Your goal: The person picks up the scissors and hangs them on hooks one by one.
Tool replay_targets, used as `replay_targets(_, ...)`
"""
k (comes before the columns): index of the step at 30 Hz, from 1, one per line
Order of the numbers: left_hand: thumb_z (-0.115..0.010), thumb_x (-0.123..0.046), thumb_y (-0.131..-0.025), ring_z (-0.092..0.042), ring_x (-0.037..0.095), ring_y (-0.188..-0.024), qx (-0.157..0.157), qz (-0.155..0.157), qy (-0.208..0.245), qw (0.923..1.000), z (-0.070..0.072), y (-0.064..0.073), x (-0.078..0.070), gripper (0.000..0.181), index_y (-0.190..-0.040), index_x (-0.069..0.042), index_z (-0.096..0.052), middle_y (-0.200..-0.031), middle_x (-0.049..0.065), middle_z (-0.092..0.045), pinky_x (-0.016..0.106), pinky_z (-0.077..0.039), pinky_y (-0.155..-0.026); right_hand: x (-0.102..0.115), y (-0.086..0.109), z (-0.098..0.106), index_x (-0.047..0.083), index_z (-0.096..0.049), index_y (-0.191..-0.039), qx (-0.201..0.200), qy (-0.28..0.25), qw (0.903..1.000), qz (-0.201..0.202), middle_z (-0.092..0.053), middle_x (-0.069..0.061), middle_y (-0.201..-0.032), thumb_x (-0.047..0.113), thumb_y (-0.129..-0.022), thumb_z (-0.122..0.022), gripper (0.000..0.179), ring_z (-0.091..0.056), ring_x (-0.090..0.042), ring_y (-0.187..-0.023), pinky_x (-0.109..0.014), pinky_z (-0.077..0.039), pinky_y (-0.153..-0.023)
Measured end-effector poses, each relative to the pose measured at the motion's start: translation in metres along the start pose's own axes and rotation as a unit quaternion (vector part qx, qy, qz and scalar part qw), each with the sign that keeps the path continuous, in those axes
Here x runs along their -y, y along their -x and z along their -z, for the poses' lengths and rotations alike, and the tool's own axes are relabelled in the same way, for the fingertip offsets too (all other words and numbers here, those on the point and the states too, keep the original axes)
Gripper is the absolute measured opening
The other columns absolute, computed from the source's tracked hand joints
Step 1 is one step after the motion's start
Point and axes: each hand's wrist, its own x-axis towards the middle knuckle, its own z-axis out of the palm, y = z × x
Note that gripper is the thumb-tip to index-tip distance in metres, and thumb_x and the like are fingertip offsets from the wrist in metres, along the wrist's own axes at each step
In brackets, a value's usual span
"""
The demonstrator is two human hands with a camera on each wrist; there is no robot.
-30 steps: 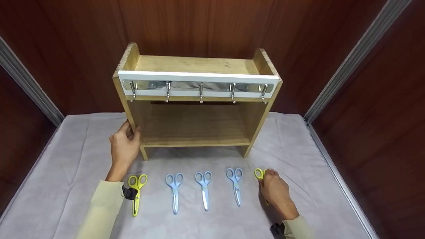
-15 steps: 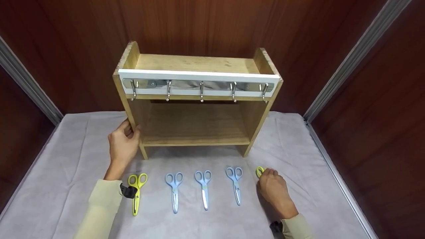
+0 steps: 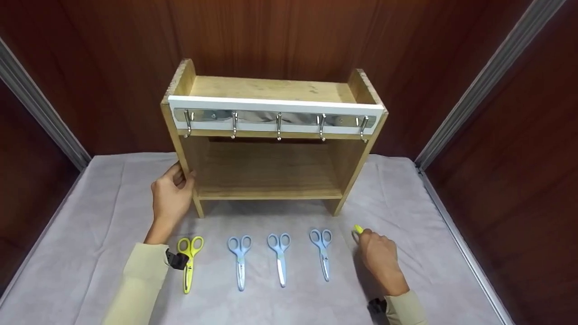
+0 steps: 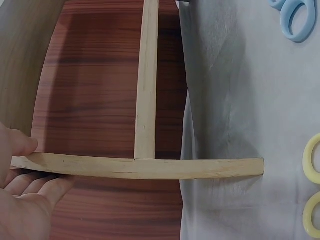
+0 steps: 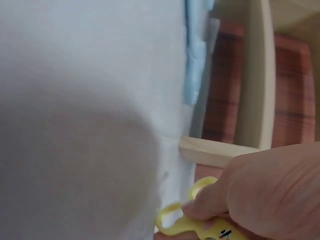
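Note:
My left hand grips the left side panel of a wooden shelf, thumb on the inner face and fingers behind. The left wrist view shows that hand around the panel's edge. To the right of the shelf, my right hand pinches yellow scissors; the hand hides most of them. In the right wrist view the yellow handle loops of these scissors stick out past the thumb. A white rail with several metal hooks runs across the shelf's upper front.
Blue scissors lie in a row before the shelf: left, middle and right. Other yellow scissors lie beside my left wrist. A grey cloth covers the table. Dark wood panels stand behind and on both sides.
My right hand has tilted the yellow scissors up, so their handles now show edge-on beyond its fingers. The left hand keeps its grip on the shelf. The head view has shifted slightly.

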Motion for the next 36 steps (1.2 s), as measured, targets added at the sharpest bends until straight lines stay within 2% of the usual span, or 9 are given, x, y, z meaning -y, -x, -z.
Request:
replay_targets(3, -0.066, -0.013, -0.102, -0.075, 0.034, -0.117, 0.001, 0.003, 0.003, 1.0, -0.001, 0.0, 0.0, 0.041, -0.141, 0.0, -0.064, -0.128, 0.023, -0.074, 0.043, -0.06, -0.098, -0.007, -0.006, 0.011, 0.002, -0.056, -0.071, 0.084, -0.075, 0.993, -0.037, -0.064, -0.02, -0.062, 0.002, -0.091, -0.068, 0.023, -0.062, -0.042, -0.053, -0.054, -0.051, -0.046)
replay_targets(6, -0.066, -0.014, -0.102, -0.075, 0.033, -0.117, -0.001, 0.005, 0.005, 1.0, -0.001, 0.0, 0.0, 0.041, -0.141, -0.001, -0.065, -0.128, 0.022, -0.074, 0.043, -0.06, -0.098, -0.013, -0.015, 0.02, 0.001, -0.061, -0.079, 0.145, -0.176, 0.9695, -0.09, -0.063, -0.015, -0.067, 0.01, -0.099, -0.067, 0.022, -0.06, -0.032, -0.057, -0.047, -0.048, -0.051)
replay_targets(9, -0.066, -0.014, -0.102, -0.075, 0.033, -0.117, -0.002, 0.006, 0.007, 1.0, -0.001, -0.001, 0.0, 0.041, -0.14, -0.001, -0.065, -0.128, 0.022, -0.074, 0.041, -0.06, -0.097, -0.018, -0.022, 0.024, -0.001, -0.067, -0.087, 0.157, -0.261, 0.9433, -0.131, -0.066, -0.013, -0.075, 0.007, -0.101, -0.063, 0.016, -0.059, -0.025, -0.067, -0.041, -0.048, -0.06)
replay_targets(12, -0.066, -0.014, -0.102, -0.075, 0.034, -0.116, -0.004, 0.007, 0.012, 0.9999, -0.001, 0.0, 0.0, 0.041, -0.14, 0.0, -0.065, -0.128, 0.022, -0.074, 0.037, -0.06, -0.096, -0.022, -0.026, 0.025, -0.002, -0.073, -0.096, 0.141, -0.326, 0.9223, -0.151, -0.077, -0.016, -0.087, -0.002, -0.099, -0.059, 0.014, -0.072, -0.028, -0.08, -0.037, -0.053, -0.067)
replay_targets(18, -0.066, -0.014, -0.102, -0.076, 0.033, -0.114, -0.008, 0.005, 0.002, 1.0, 0.0, 0.0, 0.0, 0.039, -0.138, -0.001, -0.067, -0.124, 0.021, -0.076, 0.016, -0.06, -0.089, -0.021, -0.031, 0.025, -0.009, -0.072, -0.118, 0.153, -0.46, 0.8507, -0.204, -0.08, -0.025, -0.103, -0.006, -0.1, -0.061, 0.022, -0.079, -0.037, -0.098, -0.024, -0.061, -0.076)
replay_targets(24, -0.066, -0.015, -0.102, -0.076, 0.03, -0.113, -0.012, -0.001, -0.009, 0.9999, -0.001, 0.0, 0.001, 0.039, -0.138, -0.001, -0.068, -0.123, 0.019, -0.077, 0.005, -0.054, -0.085, -0.013, -0.04, 0.027, -0.017, -0.065, -0.124, 0.161, -0.547, 0.7872, -0.235, -0.075, -0.033, -0.111, -0.011, -0.099, -0.059, 0.026, -0.078, -0.039, -0.101, -0.034, -0.066, -0.087)
replay_targets(27, -0.066, -0.015, -0.102, -0.076, 0.029, -0.114, -0.012, 0.002, -0.012, 0.9998, 0.0, 0.001, 0.002, 0.038, -0.138, -0.002, -0.068, -0.123, 0.018, -0.077, 0.001, -0.05, -0.082, -0.01, -0.044, 0.03, -0.017, -0.064, -0.127, 0.162, -0.563, 0.7743, -0.239, -0.074, -0.035, -0.115, -0.011, -0.1, -0.059, 0.028, -0.079, -0.037, -0.101, -0.036, -0.066, -0.088)
replay_targets(31, -0.066, -0.014, -0.101, -0.076, 0.031, -0.114, -0.013, 0.009, 0.001, 0.9999, 0.0, 0.001, 0.002, 0.039, -0.138, -0.001, -0.068, -0.125, 0.019, -0.076, 0.002, -0.052, -0.083, -0.007, -0.049, 0.033, -0.016, -0.062, -0.131, 0.164, -0.573, 0.7667, -0.239, -0.072, -0.034, -0.121, -0.008, -0.101, -0.059, 0.032, -0.078, -0.036, -0.104, -0.036, -0.065, -0.09)
replay_targets(36, -0.064, -0.012, -0.102, -0.076, 0.031, -0.115, -0.009, 0.002, -0.006, 0.9999, 0.001, 0.002, 0.0, 0.038, -0.138, -0.001, -0.067, -0.125, 0.02, -0.076, 0.027, -0.062, -0.094, -0.003, -0.056, 0.038, -0.014, -0.061, -0.134, 0.16, -0.595, 0.7517, -0.237, -0.071, -0.033, -0.125, -0.006, -0.102, -0.06, 0.033, -0.078, -0.035, -0.106, -0.036, -0.064, -0.091)
